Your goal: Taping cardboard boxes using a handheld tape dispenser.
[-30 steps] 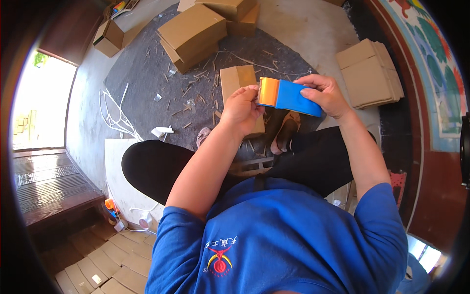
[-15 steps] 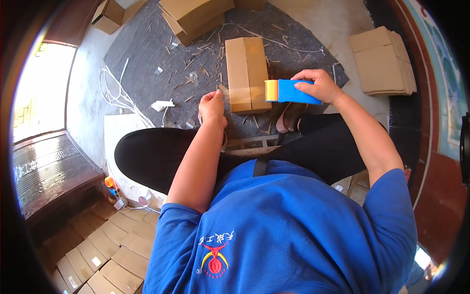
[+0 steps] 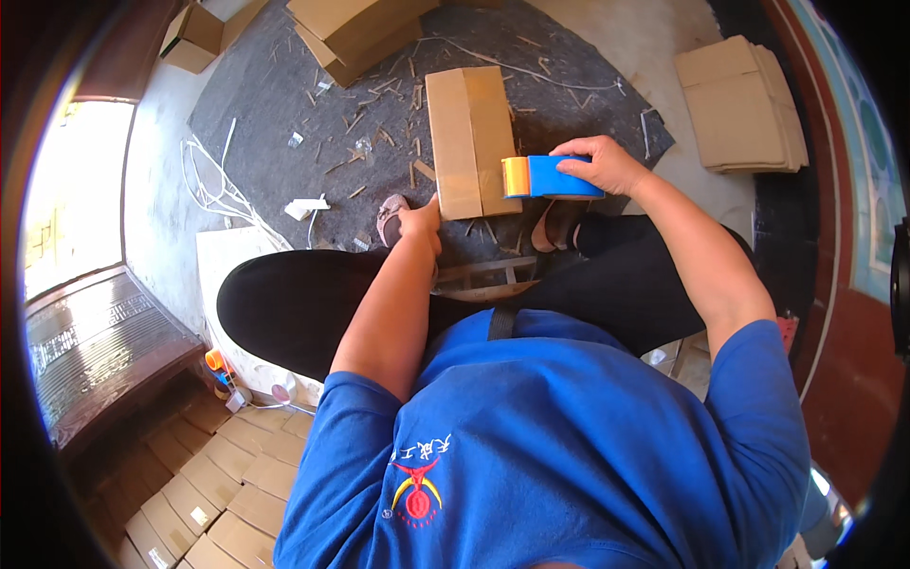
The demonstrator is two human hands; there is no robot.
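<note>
A closed brown cardboard box [image 3: 471,123] stands on the dark mat in front of me. A band of clear tape lies across its near end. My right hand [image 3: 607,167] grips a blue tape dispenser [image 3: 559,177], whose yellow-orange roll end rests against the box's right edge. At the box's near left corner is my left hand [image 3: 420,224], its fingers stretched along the side and partly hidden; it appears to touch the cardboard.
Larger cartons [image 3: 355,38] stand at the far side, and flat folded cartons [image 3: 741,104] are stacked at the right. Cardboard scraps and white cord [image 3: 213,190] litter the mat. Several packed boxes [image 3: 204,484] fill the lower left. My shoes [image 3: 390,218] flank the box.
My left hand has dropped from beside the box's left edge to its near left corner, its fingers straightening. The dispenser and right hand have shifted slightly left in view, along with the box.
</note>
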